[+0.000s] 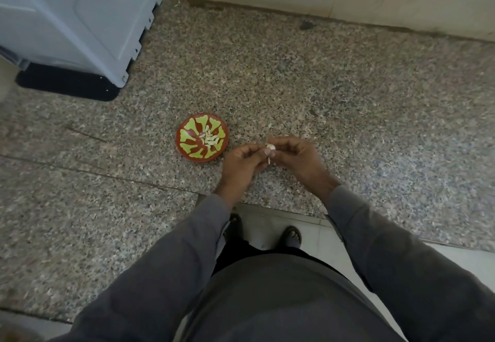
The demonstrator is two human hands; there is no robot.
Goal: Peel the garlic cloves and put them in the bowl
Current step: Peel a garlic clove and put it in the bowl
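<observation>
While both hands (pixel 270 158) pinch it, small pale garlic clove (pixel 271 147)

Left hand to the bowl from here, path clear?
Probably yes. The left hand sits just right of the bowl, only bare granite counter between them, though both hands are pinching a garlic clove.

Long grey sleeves (pixel 171 256) are worn on both arms, reaching to the wrists, and the torso is covered by the same plain grey cloth. Dark trousers (pixel 233 253) are seen below it. Open sandals (pixel 291 235) are worn on the feet.
</observation>
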